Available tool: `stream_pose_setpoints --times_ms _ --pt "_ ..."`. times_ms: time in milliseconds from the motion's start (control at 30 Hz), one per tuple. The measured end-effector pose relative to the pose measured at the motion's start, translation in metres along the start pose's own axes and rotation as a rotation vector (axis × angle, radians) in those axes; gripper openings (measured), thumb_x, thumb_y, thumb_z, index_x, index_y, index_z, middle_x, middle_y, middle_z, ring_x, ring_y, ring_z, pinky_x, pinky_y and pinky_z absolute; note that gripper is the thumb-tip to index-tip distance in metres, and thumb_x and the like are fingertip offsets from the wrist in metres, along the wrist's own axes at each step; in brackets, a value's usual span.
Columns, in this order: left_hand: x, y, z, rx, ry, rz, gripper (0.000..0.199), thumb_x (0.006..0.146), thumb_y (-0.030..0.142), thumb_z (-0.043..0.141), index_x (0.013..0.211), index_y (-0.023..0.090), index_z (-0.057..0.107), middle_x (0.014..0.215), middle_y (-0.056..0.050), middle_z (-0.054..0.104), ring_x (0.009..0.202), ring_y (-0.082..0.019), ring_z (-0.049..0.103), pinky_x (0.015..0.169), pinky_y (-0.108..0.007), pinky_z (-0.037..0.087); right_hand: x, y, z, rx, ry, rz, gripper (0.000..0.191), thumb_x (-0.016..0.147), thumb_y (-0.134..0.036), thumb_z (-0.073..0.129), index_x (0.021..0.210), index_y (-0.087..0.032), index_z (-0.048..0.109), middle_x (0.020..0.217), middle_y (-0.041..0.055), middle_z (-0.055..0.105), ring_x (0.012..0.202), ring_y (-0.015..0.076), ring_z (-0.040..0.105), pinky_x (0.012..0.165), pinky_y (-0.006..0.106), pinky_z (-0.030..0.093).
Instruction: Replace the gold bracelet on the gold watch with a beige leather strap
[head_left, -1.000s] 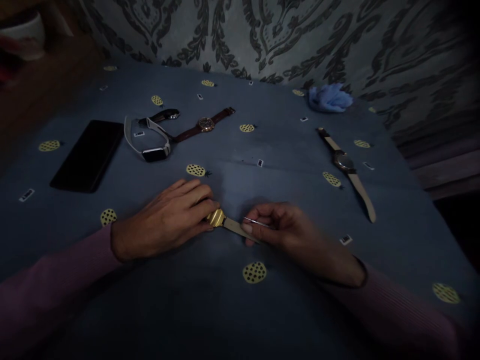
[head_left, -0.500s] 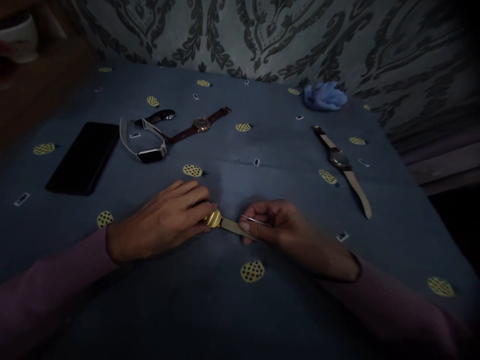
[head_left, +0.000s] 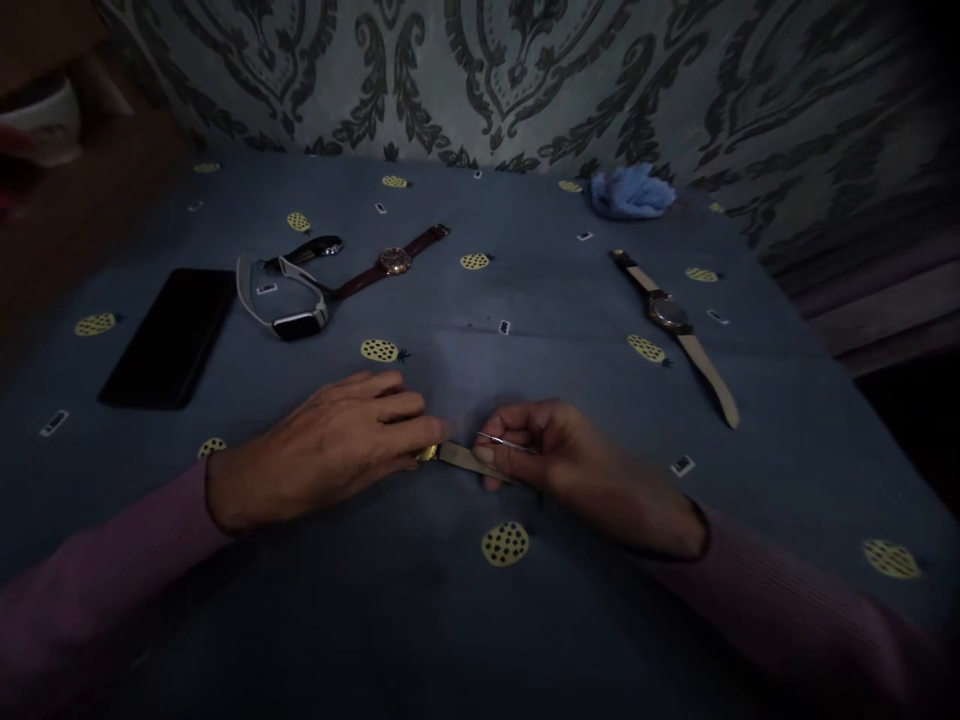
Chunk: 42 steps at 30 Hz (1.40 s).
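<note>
A wristwatch with a gold-coloured case and a pale strap lies in front of me on the tablecloth. My left hand is closed over its case, the fingers hiding most of the gold. Pinched in my right hand is a thin, pointed metal tool, its tip aimed left toward the watch; its exact kind I cannot make out. The fingers of this hand also touch the strap, whose far end is hidden beneath them.
Left of my hands lie a black phone, a white smartwatch, a black-strapped watch and a brown-strapped watch. On the right rests another watch, with a crumpled blue cloth behind it near the wall.
My left fingers have slid right over the gold case and now cover more of it. My right hand keeps nearly the same place, still with the metal tool. The view has shifted slightly.
</note>
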<state>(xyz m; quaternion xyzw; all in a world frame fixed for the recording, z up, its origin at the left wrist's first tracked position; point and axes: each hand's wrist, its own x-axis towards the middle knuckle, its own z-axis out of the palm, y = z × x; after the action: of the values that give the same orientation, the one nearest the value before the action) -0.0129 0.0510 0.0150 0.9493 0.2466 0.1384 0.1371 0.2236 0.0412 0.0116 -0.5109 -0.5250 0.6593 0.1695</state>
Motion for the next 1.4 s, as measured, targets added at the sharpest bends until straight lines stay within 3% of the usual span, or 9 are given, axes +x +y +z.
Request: stream_pose_setpoints --times_ms 133,467,933,1400 --pt "0.003 -0.002 -0.003 -0.045 -0.039 -0.012 0.016 0.098 0.024 0.049 0.098 0.016 0.063 0.088 -0.002 0.06 0.078 -0.016 0.049 0.071 -0.029 0.041 -0.003 -0.002 0.003 -0.023 0.019 -0.028 0.029 0.069 -0.042 0.077 0.066 -0.017 0.062 0.058 -0.001 0.063 0.057 0.0108 0.054 0.057 0.024 0.042" --pt "0.01 -0.006 -0.013 -0.124 -0.169 0.016 0.02 0.099 0.027 0.048 0.093 0.017 0.064 0.087 -0.002 0.052 0.078 -0.015 0.048 0.071 -0.028 0.042 -0.005 -0.007 0.005 -0.1 0.073 -0.036 0.016 0.075 -0.024 0.069 0.063 -0.017 0.061 0.055 -0.0017 0.06 0.051 0.0092 0.047 0.05 0.023 0.038" --pt "0.026 -0.007 -0.026 -0.185 -0.319 0.033 0.018 0.097 0.023 0.051 0.097 0.017 0.068 0.085 -0.002 0.055 0.077 -0.014 0.051 0.068 -0.025 0.041 -0.001 -0.011 0.005 -0.096 0.05 0.008 0.017 0.078 -0.012 0.059 0.062 -0.017 0.056 0.051 -0.0036 0.058 0.047 0.0075 0.047 0.048 0.021 0.036" --pt "0.034 -0.005 -0.034 -0.164 -0.412 0.024 0.019 0.097 0.024 0.05 0.108 0.022 0.067 0.089 -0.003 0.056 0.081 -0.015 0.055 0.067 -0.024 0.041 -0.002 -0.008 0.004 -0.208 0.061 -0.074 0.015 0.078 -0.016 0.061 0.064 -0.017 0.059 0.052 -0.0022 0.059 0.047 0.0086 0.05 0.046 0.021 0.035"
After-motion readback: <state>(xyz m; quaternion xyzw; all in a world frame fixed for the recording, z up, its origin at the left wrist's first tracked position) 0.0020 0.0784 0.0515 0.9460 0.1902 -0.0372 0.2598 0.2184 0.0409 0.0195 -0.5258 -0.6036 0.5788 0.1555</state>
